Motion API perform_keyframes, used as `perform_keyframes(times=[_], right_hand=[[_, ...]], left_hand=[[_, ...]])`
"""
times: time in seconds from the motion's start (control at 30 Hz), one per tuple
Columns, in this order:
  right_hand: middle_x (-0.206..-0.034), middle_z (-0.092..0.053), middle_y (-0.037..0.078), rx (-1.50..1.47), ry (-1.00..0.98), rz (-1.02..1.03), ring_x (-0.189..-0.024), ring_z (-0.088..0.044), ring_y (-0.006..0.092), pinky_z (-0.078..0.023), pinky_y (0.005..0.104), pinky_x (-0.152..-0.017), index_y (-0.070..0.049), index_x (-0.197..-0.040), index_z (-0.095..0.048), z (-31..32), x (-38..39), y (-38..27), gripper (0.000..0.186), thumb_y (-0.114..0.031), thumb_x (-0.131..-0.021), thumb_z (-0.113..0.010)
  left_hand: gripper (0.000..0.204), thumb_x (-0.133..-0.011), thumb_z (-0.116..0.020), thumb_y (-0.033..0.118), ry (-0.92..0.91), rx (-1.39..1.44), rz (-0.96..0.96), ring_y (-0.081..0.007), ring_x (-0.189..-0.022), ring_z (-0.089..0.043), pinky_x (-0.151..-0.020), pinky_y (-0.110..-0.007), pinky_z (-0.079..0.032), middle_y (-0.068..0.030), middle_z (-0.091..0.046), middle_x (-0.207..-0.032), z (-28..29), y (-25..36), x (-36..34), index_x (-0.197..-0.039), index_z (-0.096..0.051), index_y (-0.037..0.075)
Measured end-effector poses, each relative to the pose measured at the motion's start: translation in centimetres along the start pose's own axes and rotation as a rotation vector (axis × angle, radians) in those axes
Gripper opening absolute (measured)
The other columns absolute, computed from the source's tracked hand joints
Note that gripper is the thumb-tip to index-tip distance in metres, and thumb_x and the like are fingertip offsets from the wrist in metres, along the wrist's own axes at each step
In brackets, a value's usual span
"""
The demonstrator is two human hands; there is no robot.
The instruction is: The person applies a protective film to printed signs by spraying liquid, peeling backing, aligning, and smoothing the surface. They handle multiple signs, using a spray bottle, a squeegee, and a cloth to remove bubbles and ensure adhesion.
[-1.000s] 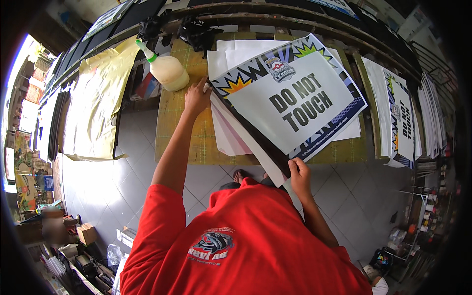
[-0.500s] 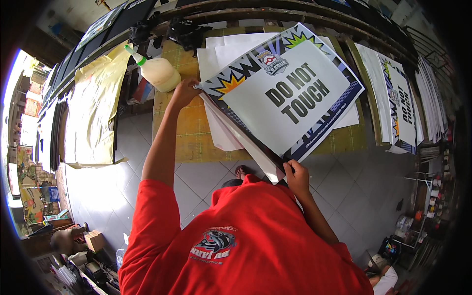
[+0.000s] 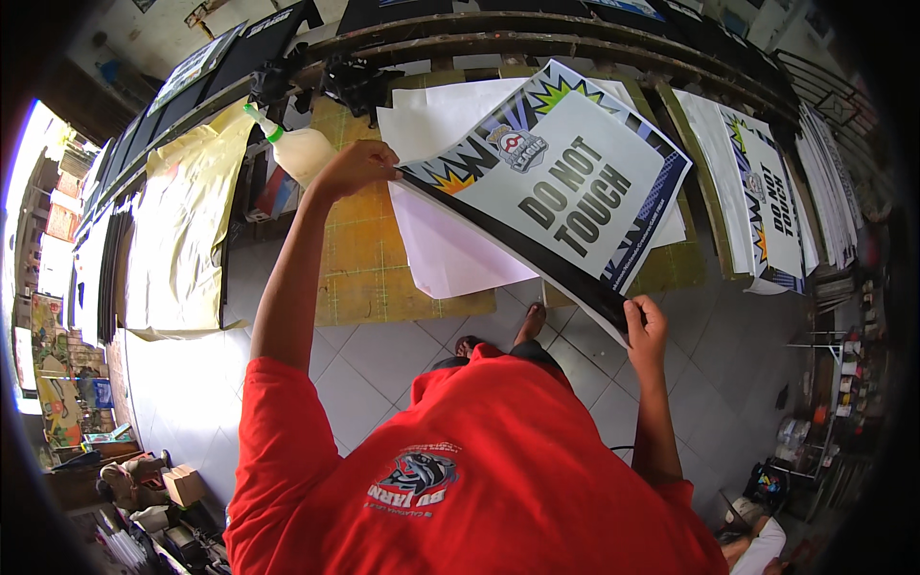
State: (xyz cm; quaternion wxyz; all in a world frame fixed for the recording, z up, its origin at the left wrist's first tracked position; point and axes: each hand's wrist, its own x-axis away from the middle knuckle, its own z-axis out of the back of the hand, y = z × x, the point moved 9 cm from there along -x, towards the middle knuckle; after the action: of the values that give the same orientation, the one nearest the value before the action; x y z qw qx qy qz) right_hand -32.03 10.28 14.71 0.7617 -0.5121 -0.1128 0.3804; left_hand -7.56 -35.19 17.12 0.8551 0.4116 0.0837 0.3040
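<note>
My left hand (image 3: 356, 170) pinches the upper-left corner of a poster (image 3: 586, 182) with a starburst border, a pale centre and bold black lettering. My right hand (image 3: 644, 329) grips its lower corner, beyond the board's near edge. A black strip with a white edge runs along the poster between both hands. Under it, pale white and pink sheets (image 3: 450, 259) lie on a worn yellow board (image 3: 355, 292) marked with a green grid. Just left of my left hand stands a cream plastic bottle (image 3: 299, 151) with a green collar and nozzle, partly behind that hand.
Yellowish paper (image 3: 182, 230) covers panels at left. A similar poster (image 3: 771, 201) and stacked boards (image 3: 829, 182) lean at right. Black crumpled material (image 3: 350, 81) lies by the wooden rails (image 3: 450, 48). My feet show on the tiled floor (image 3: 383, 355). Another person's white sleeve (image 3: 762, 546) appears lower right.
Both hands have shifted with the poster, my right one further right and my left one slightly up. The poster's near edge has swung right, exposing more pink sheet beneath.
</note>
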Motion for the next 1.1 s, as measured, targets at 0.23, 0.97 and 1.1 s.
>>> perform_keyframes(times=[0.23, 0.97, 1.1], right_hand=[[-0.068, -0.057, 0.006, 0.082, -0.06, -0.02, -0.061, -0.05, 0.0129, -0.041, 0.0295, -0.058, 0.001, -0.082, -0.061, 0.3, 2.9, 2.8, 0.018, -0.012, -0.091, -0.067], [-0.084, -0.069, 0.014, 0.21, -0.113, -0.083, -0.071, -0.067, 0.0247, -0.052, 0.0326, -0.065, 0.001, -0.087, -0.066, -4.1, 9.9, 8.0, 0.01, -0.008, -0.085, -0.07], [-0.078, -0.068, 0.013, 0.164, -0.068, -0.198, -0.066, -0.065, 0.0199, -0.05, 0.0298, -0.063, 0.003, -0.086, -0.066, -3.9, 9.3, 8.9, 0.011, -0.008, -0.087, -0.068]], left_hand=[[0.018, -0.076, -0.078, 0.01, -0.081, -0.192, -0.044, -0.0157, -0.083, -0.065, -0.076, -0.031, -0.052, -0.0052, -0.068, -0.09, -2.4, 0.7, 3.7, -0.087, -0.064, 0.004], [0.015, -0.081, -0.071, 0.006, 0.066, -0.387, -0.167, -0.0279, -0.093, -0.067, -0.083, -0.037, -0.054, -0.0093, -0.069, -0.1, -9.2, -6.3, 10.2, -0.095, -0.066, 0.004], [0.018, -0.082, -0.07, 0.003, -0.024, -0.252, -0.043, -0.023, -0.087, -0.067, -0.078, -0.033, -0.053, -0.0105, -0.069, -0.096, -9.0, -5.9, 8.6, -0.1, -0.068, 0.003]])
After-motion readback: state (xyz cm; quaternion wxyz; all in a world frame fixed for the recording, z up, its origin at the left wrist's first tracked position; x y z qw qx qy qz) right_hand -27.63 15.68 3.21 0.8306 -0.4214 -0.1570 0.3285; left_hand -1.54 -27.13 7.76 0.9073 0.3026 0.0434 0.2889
